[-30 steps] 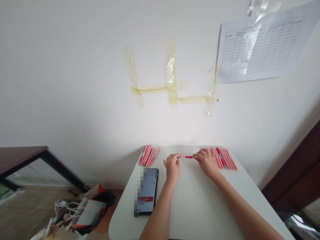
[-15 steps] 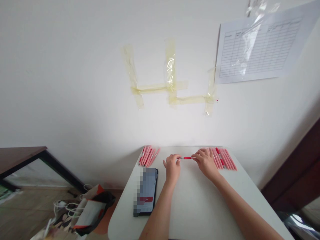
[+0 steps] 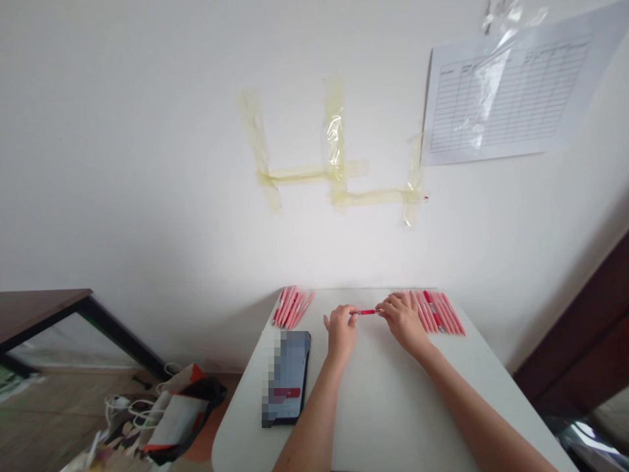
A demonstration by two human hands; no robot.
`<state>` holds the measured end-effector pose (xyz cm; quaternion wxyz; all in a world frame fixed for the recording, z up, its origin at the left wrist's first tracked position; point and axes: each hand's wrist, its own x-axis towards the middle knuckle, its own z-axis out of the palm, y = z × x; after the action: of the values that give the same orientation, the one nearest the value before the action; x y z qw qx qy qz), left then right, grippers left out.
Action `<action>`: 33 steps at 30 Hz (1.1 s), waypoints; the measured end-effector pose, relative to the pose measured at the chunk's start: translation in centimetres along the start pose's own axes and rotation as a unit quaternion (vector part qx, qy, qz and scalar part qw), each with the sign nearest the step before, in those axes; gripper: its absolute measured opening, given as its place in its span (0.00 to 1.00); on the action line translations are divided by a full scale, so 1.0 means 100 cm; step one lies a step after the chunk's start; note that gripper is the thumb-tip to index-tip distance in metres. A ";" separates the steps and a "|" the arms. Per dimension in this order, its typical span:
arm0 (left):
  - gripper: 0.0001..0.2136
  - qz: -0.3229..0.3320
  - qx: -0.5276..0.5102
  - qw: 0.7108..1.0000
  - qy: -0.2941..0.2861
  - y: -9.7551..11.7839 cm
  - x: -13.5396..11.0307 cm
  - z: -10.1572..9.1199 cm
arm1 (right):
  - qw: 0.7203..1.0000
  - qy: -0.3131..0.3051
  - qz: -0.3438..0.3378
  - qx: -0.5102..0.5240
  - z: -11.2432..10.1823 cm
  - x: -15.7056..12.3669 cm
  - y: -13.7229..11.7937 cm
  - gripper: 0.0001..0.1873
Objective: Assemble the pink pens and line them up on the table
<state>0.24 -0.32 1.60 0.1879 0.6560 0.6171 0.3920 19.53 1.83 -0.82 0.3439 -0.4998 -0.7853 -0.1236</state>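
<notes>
Between my two hands a slim red pen [image 3: 367, 313] is held level above the far part of the white table [image 3: 388, 393]. My left hand [image 3: 341, 331] pinches its left end, and my right hand [image 3: 401, 320] pinches the right end; the fingers cover both tips. Just right of my right hand lies a row of pink pens [image 3: 453, 314], side by side, with a darker red pen [image 3: 433, 311] among them. A looser bunch of pink and red pens [image 3: 291, 308] rests at the table's far left corner.
A phone [image 3: 289, 377] lies on the table left of my left forearm. The white wall [image 3: 147, 164] stands right behind the table. Bags and cables [image 3: 167, 419] are on the floor at left, near a dark-legged table [image 3: 44, 314]. Dark furniture [image 3: 580, 347] stands at right.
My left hand has shifted slightly to the right, closer to my right hand, so less of the pen shows between them. The pens on the table have not moved.
</notes>
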 end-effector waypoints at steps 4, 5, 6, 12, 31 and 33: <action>0.10 -0.002 0.001 1.000 -0.002 0.001 -0.001 0.000 | 1.000 -0.008 0.003 0.003 -0.002 0.001 -0.002 0.11; 0.09 -0.002 0.002 1.000 -0.002 0.001 -0.001 0.000 | 1.000 -0.011 0.002 0.003 -0.003 0.001 -0.003 0.11; 0.08 -0.002 0.003 1.000 -0.002 0.001 -0.001 0.000 | 1.000 -0.016 0.001 0.004 -0.003 0.001 -0.004 0.11; 0.08 0.003 0.002 1.000 0.005 0.001 0.000 -0.001 | 0.999 -0.031 -0.012 0.015 -0.002 0.001 -0.005 0.13; 0.10 0.004 -0.003 1.000 0.003 0.003 0.000 -0.002 | 0.999 -0.033 -0.006 0.011 0.001 0.000 -0.002 0.12; 0.09 0.005 -0.002 1.000 0.007 0.002 0.000 -0.001 | 0.999 -0.039 -0.002 0.016 -0.001 0.000 -0.003 0.11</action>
<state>0.29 -0.43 1.84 0.1829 0.6561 0.6140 0.3989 19.34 1.61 -0.69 0.3205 -0.4974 -0.8008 -0.0922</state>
